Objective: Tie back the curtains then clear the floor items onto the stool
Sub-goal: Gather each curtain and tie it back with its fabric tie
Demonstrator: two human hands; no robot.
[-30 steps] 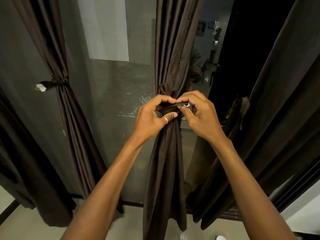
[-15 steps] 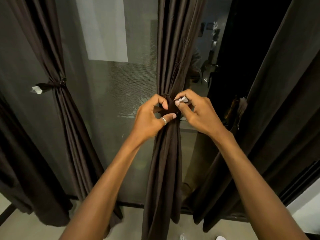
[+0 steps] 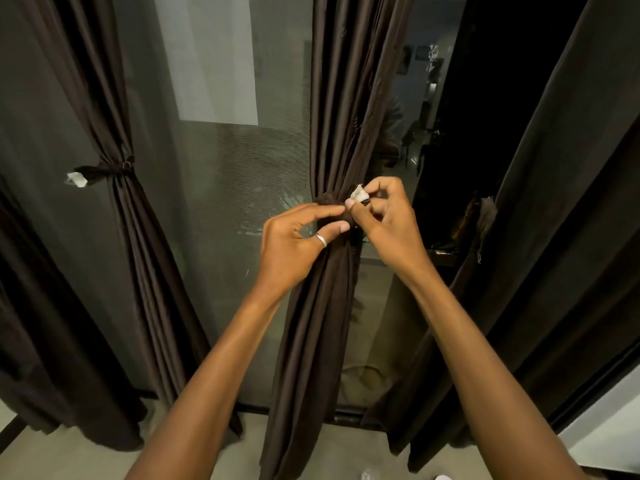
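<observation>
A dark brown middle curtain hangs gathered in front of the glass door. A brown tie-back strap wraps its waist. My right hand pinches the strap's end with its white tag just right of the curtain. My left hand, wearing a ring, pinches the gathered curtain and strap from the left with thumb and fingers. The left curtain is cinched by its own tie-back with a white tag.
A third dark curtain hangs loose at the right. The glass door stands behind. At the bottom edge two small white items lie on the pale floor. A dark door track runs along the floor.
The strap has gone around the curtain's waist. My right hand has pulled its tagged end up and to the right; my left hand has eased its grip and sits lower left.
</observation>
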